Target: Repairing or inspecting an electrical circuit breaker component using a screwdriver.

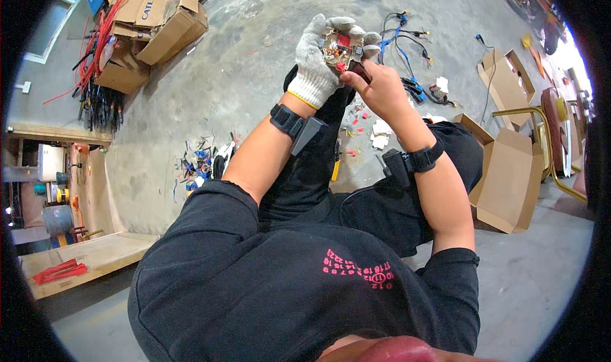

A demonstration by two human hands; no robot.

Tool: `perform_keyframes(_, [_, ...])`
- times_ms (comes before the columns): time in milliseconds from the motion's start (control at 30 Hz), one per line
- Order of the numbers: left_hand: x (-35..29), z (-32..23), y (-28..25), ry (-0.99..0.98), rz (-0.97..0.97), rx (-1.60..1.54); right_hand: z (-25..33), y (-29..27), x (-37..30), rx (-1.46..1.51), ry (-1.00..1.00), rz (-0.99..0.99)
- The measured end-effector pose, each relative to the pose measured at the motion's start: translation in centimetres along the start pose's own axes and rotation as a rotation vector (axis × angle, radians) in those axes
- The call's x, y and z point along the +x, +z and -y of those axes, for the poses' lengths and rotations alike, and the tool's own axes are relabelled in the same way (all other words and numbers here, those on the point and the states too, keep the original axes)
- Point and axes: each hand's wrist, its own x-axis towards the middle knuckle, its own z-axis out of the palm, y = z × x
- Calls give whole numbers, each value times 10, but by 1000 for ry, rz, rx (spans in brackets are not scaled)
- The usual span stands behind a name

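My left hand (312, 60), in a white knitted glove with a yellow-edged cuff, is closed around a small electrical device (333, 54). Its casing is open toward me, showing red, white and copper-coloured parts inside. My right hand (385, 90) is bare and closed against the device's lower right side. Between its thumb and fingers a dark reddish-brown piece (360, 71) shows in part; its kind is hidden by the fingers. Both hands are held up in front of me, above the concrete floor.
Blue and black cables (407, 50) lie beyond my right hand. Below are red scraps and white pieces (380, 133); wire offcuts (197, 161) are piled left. Open cardboard boxes (512, 171) stand right, another carton (172, 31) far left beside red wires. A wooden bench (108, 250) is at left.
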Motion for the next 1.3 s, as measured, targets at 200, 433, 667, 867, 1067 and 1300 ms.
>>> perform_keyframes(200, [0,-3,-6,0,45,25,9,-5,3,-65,-11,11])
perform_keyframes(433, [-6,2,11,17,-60,129,15,-2,4,-126,89,-5])
perform_keyframes(667, [-3,0,-1,14,-9,119,14,-6,4,-91,79,30])
perform_keyframes(867, [-1,1,0,-13,-50,-36,5,-9,3,-66,8,89])
perform_keyframes(1067, [-4,-2,1,-10,-70,-114,0,-3,2,35,-44,37])
perform_keyframes(1300, [-5,0,4,-14,-7,73,5,-3,2,-92,-8,44])
